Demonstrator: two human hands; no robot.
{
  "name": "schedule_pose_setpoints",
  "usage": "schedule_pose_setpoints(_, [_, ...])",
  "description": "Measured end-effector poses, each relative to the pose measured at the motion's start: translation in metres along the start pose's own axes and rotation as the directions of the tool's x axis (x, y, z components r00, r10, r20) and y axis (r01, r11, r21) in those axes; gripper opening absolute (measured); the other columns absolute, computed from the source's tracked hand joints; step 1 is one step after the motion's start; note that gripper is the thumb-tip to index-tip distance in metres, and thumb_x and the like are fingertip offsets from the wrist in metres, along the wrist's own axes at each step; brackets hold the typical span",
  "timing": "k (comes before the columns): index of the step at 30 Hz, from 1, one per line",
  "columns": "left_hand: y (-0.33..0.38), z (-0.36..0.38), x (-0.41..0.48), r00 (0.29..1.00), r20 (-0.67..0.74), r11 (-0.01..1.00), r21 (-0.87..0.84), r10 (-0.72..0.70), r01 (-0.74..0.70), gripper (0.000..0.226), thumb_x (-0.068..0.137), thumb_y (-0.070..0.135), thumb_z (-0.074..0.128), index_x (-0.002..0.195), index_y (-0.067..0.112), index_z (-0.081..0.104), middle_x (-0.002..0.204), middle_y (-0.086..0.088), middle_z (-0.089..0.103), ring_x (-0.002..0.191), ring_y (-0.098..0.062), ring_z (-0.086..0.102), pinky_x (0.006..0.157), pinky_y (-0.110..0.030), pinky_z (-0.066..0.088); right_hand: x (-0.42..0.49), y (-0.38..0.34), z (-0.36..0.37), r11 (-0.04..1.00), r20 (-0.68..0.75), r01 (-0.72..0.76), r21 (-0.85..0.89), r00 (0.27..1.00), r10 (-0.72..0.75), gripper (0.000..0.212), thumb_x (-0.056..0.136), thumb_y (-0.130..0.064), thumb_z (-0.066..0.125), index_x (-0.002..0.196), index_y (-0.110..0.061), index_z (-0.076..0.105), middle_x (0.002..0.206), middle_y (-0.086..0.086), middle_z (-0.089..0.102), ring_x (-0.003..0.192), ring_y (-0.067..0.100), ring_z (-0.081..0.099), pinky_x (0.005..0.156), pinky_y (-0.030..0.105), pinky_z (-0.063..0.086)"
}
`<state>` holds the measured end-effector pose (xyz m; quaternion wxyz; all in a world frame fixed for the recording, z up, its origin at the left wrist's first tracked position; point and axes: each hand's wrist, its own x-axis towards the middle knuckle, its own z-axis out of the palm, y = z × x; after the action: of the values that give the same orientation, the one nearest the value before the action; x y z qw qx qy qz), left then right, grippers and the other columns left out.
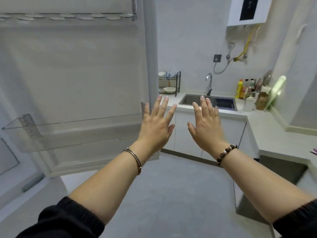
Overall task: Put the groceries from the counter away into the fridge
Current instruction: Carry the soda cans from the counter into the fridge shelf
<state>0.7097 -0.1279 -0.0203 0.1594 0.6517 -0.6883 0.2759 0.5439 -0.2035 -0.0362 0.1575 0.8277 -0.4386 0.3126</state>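
The white fridge door (73, 74) stands swung open on the left, its inner side facing me, with a clear plastic door bin (72, 133) low down that holds nothing I can see. Both my hands are raised in front of me, palms away, fingers spread. My left hand (157, 125) hovers at the door's right edge, just past the bin's end. My right hand (205, 126) is a short way to its right, in front of the counter (267, 133). Neither hand holds anything. The fridge's inside is out of view.
An L-shaped white counter runs along the back and right walls, with a steel sink (208, 101) and tap (209, 83). A black dish rack (169, 83) stands left of the sink. Bottles (241, 89) and a blurred green item (277, 91) crowd the corner. Grey floor (163, 186) lies below.
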Motion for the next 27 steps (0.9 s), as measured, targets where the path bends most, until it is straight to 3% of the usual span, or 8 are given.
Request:
schedule_pose_setpoints(6, [0.127,0.022,0.047,0.971,-0.079,0.951,-0.202,0.224,-0.236,0.065,0.098,0.042,0.033,0.151,0.025,0.000,0.159,-0.008,-0.009,0.143,-0.027,-0.019,0.112,-0.051,-0.011,-0.075,0.099,-0.056,0.941,-0.008,-0.255,-0.222,0.966,0.260,0.070,0.091,-0.037,0.052,0.148,-0.011,0.020,0.157,0.016,0.010,0.145,0.031,0.004,0.114,0.048,0.001])
schedule_pose_setpoints(9, [0.209,0.026,0.055,0.926,-0.145,0.869,-0.321,0.348,-0.377,0.065,0.097,0.042,0.036,0.150,0.025,0.002,0.159,-0.008,-0.006,0.141,-0.024,-0.022,0.112,-0.051,-0.011,-0.128,0.145,-0.098,0.856,-0.056,-0.396,-0.333,0.914,0.401,0.068,0.091,-0.034,0.052,0.147,-0.009,0.023,0.156,0.018,0.012,0.144,0.033,0.007,0.113,0.047,0.001])
schedule_pose_setpoints(13, [0.317,0.010,0.046,0.844,-0.234,0.722,-0.439,0.482,-0.534,0.062,0.095,0.042,0.031,0.150,0.026,0.006,0.159,-0.009,0.002,0.144,-0.026,-0.011,0.113,-0.054,-0.005,-0.206,0.195,-0.155,0.716,-0.134,-0.547,-0.434,0.825,0.549,0.065,0.088,-0.030,0.057,0.143,-0.005,0.032,0.154,0.022,0.018,0.143,0.036,0.013,0.113,0.053,0.011])
schedule_pose_setpoints(17, [0.417,-0.013,0.016,0.776,-0.250,0.580,-0.541,0.579,-0.608,0.064,0.096,0.041,0.035,0.150,0.027,0.005,0.159,-0.007,-0.003,0.145,-0.026,-0.013,0.113,-0.050,-0.010,-0.282,0.230,-0.213,0.595,-0.185,-0.626,-0.504,0.751,0.634,0.064,0.089,-0.029,0.054,0.143,-0.004,0.030,0.154,0.022,0.017,0.143,0.035,0.013,0.113,0.050,0.011])
schedule_pose_setpoints(22, [0.532,-0.043,-0.030,0.678,-0.294,0.413,-0.611,0.674,-0.676,0.064,0.094,0.039,0.042,0.150,0.021,0.017,0.158,-0.011,0.009,0.146,-0.029,-0.001,0.113,-0.055,0.005,-0.380,0.264,-0.275,0.434,-0.248,-0.728,-0.531,0.623,0.742,0.065,0.090,-0.028,0.053,0.145,-0.005,0.027,0.155,0.021,0.015,0.144,0.033,0.010,0.116,0.050,0.012])
schedule_pose_setpoints(27, [0.633,-0.072,-0.072,0.576,-0.367,0.256,-0.636,0.730,-0.728,0.064,0.092,0.037,0.044,0.149,0.018,0.021,0.157,-0.012,0.014,0.145,-0.031,0.005,0.112,-0.053,0.007,-0.470,0.288,-0.322,0.279,-0.298,-0.790,-0.546,0.494,0.817,0.064,0.092,-0.030,0.051,0.146,-0.008,0.026,0.156,0.017,0.012,0.145,0.029,0.007,0.116,0.047,0.009])
